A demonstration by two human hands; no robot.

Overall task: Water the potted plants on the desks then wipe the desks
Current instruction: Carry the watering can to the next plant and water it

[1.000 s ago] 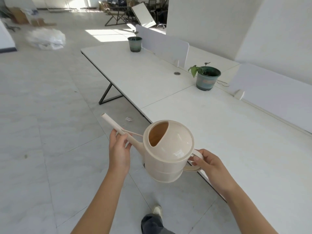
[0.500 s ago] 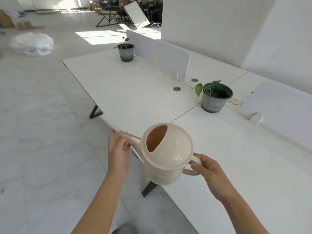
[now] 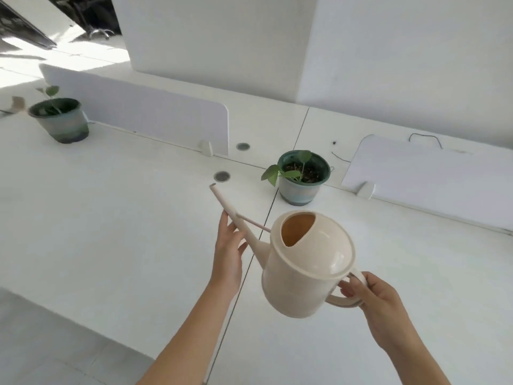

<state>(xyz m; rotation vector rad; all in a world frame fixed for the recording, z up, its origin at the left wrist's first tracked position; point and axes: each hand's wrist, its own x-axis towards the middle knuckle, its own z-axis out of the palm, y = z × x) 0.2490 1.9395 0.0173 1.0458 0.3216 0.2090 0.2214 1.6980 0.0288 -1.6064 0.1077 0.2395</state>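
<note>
I hold a cream watering can in the air over the white desk. My right hand grips its handle at the right. My left hand supports the long spout, which points up and to the left. A green pot with a small leafy plant stands just beyond the can, near the seam between two desk tops. A second green pot with a thin seedling stands far left on the desk.
Two low white divider panels run along the back of the desks. Two round cable grommets sit near the closer pot. A thin dark wire lies behind the right panel. The desk's front edge and floor show at bottom left.
I have stepped up to the desk and turned right, so the nearer pot now lies straight ahead. The can has moved over the desk top, still held by both hands.
</note>
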